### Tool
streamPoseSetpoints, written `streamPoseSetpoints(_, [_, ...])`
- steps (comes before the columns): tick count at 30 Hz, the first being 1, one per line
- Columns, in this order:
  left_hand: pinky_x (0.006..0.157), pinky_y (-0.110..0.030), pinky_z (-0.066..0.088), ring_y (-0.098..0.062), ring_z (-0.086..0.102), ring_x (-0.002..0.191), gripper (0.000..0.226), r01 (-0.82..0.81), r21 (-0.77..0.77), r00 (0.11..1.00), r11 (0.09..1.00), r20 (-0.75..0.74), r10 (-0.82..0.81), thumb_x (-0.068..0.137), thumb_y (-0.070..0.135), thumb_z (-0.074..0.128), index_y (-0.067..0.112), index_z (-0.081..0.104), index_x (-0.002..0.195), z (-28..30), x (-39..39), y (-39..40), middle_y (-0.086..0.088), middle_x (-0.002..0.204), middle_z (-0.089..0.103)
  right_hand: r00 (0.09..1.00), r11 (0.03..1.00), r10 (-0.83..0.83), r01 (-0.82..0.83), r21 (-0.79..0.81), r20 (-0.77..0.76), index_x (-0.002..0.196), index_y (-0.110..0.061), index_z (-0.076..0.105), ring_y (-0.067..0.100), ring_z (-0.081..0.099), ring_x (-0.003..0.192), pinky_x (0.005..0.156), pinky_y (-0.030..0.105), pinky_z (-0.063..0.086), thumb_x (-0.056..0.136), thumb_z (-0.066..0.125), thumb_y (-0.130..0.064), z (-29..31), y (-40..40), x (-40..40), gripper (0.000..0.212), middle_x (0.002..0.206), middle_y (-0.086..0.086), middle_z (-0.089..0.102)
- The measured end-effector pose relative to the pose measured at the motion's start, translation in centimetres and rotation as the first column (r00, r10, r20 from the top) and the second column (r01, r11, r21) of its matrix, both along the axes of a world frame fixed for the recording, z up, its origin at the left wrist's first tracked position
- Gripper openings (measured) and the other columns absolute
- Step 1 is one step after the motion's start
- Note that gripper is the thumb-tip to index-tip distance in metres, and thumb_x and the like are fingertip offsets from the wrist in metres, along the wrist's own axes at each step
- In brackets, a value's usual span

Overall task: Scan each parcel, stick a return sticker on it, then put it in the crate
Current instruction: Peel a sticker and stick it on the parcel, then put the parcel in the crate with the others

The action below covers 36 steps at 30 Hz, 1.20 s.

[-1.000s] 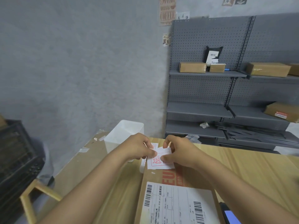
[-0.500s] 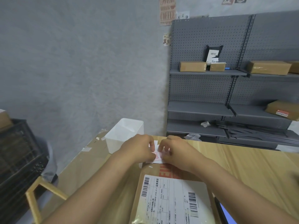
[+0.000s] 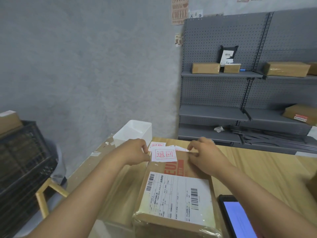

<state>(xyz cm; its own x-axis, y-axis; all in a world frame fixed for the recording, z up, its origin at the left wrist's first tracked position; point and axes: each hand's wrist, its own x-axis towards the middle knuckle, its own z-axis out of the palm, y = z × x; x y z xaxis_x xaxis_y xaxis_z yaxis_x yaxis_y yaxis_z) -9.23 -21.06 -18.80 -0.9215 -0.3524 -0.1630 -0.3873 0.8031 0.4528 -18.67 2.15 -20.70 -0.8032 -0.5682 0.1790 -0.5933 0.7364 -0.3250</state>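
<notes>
Fingers [image 3: 145, 151] of left hand [image 3: 133, 154] pinch return sticker [image 3: 164, 154] over parcel [image 3: 176, 191] far end; right hand [image 3: 205, 156] fingers pinch what looks like peeled backing. Parcel on desk [image 3: 257, 169]; sticker not pressed down, crate [image 3: 22, 162] step left

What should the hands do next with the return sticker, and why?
Probably press the return sticker flat onto the parcel. It lies at the box's far edge, the left hand pinching its left edge and the right hand pinching a thin strip, perhaps backing, so it looks unstuck.
</notes>
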Motion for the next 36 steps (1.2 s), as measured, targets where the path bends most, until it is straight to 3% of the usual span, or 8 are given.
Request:
streamPoseSetpoints(4, [0.053,-0.025,0.055,-0.015,0.073,0.064,0.029,-0.102,0.289,0.984,0.952,0.169,0.055,0.085,0.047,0.062,0.021,0.060,0.096,-0.7,1.9,-0.1,-0.002,0.089,0.071,0.962,0.980,-0.189,0.196,-0.017,0.195,0.117,-0.018,0.050,0.019,0.058,0.090,0.066,0.030,0.047,0.089,0.052,-0.047,-0.2,2.6,0.3,0.040,0.111,0.002,0.053])
streamPoseSetpoints(8, [0.056,-0.030,0.057,-0.018,0.072,0.063,0.035,-0.107,0.427,0.974,0.898,0.228,0.007,0.091,0.050,0.051,0.019,0.066,0.092,-1.4,3.0,1.2,0.003,0.074,0.075,0.752,0.964,-0.163,0.260,-0.059,0.638,0.107,-0.015,0.038,0.024,0.070,0.058,0.043,0.029,0.053,0.087,0.053,-0.057,-0.3,3.3,1.8,0.048,0.094,0.007,0.062])
streamPoseSetpoints(16, [0.047,-0.023,0.052,-0.014,0.070,0.057,0.038,-0.158,0.385,0.987,0.909,0.072,0.142,0.089,0.053,0.047,0.018,0.062,0.098,0.6,6.8,-0.8,0.008,0.066,0.072,0.816,0.964,-0.075,0.205,-0.167,0.573,0.104,-0.015,0.039,0.025,0.069,0.050,0.041,0.027,0.052,0.086,0.054,-0.057,2.5,0.1,4.8,0.048,0.094,0.010,0.067])
streamPoseSetpoints(22, [0.044,-0.015,0.046,-0.004,0.065,0.049,0.029,-0.249,0.309,0.962,0.918,-0.030,0.271,0.095,0.049,0.041,0.029,0.061,0.087,3.4,11.8,-7.1,0.016,0.057,0.068,0.852,0.973,0.025,0.098,-0.207,0.523,0.104,-0.017,0.041,0.022,0.069,0.050,0.040,0.023,0.049,0.084,0.055,-0.059,6.0,-6.9,9.0,0.047,0.097,0.006,0.066])
streamPoseSetpoints(27, [0.046,-0.016,0.041,-0.001,0.064,0.053,0.028,-0.362,0.269,0.906,0.892,-0.125,0.405,0.095,0.051,0.042,0.032,0.062,0.091,3.7,18.1,-14.7,0.014,0.061,0.069,0.863,0.962,0.131,0.007,-0.272,0.488,0.108,-0.015,0.041,0.024,0.069,0.051,0.044,0.022,0.052,0.085,0.056,-0.055,6.7,-16.4,13.4,0.049,0.101,0.009,0.065])
streamPoseSetpoints(30, [0.053,-0.024,0.047,-0.009,0.066,0.067,0.031,-0.431,0.223,0.861,0.874,-0.187,0.472,0.095,0.050,0.042,0.026,0.062,0.094,3.5,22.7,-20.4,0.009,0.076,0.070,0.844,0.944,0.206,-0.038,-0.329,0.494,0.112,-0.015,0.042,0.026,0.071,0.057,0.063,0.034,0.060,0.085,0.055,-0.056,5.8,-23.7,16.5,0.050,0.103,0.010,0.065])
streamPoseSetpoints(34, [0.058,-0.027,0.046,-0.009,0.065,0.075,0.036,-0.533,0.176,0.794,0.827,-0.234,0.561,0.094,0.053,0.040,0.025,0.060,0.104,2.9,29.1,-28.6,0.010,0.085,0.066,0.827,0.916,0.294,-0.100,-0.390,0.479,0.119,-0.015,0.042,0.022,0.070,0.065,0.048,0.025,0.055,0.086,0.056,-0.052,4.8,-34.0,21.1,0.052,0.103,0.011,0.066])
streamPoseSetpoints(36, [0.059,-0.028,0.047,-0.011,0.066,0.076,0.037,-0.583,0.199,0.746,0.788,-0.251,0.616,0.094,0.055,0.039,0.024,0.059,0.102,2.8,32.2,-32.5,0.008,0.085,0.068,0.810,0.890,0.358,-0.147,-0.431,0.464,0.126,-0.014,0.038,0.023,0.069,0.071,0.054,0.028,0.055,0.086,0.058,-0.047,4.4,-39.0,23.3,0.056,0.102,0.011,0.066])
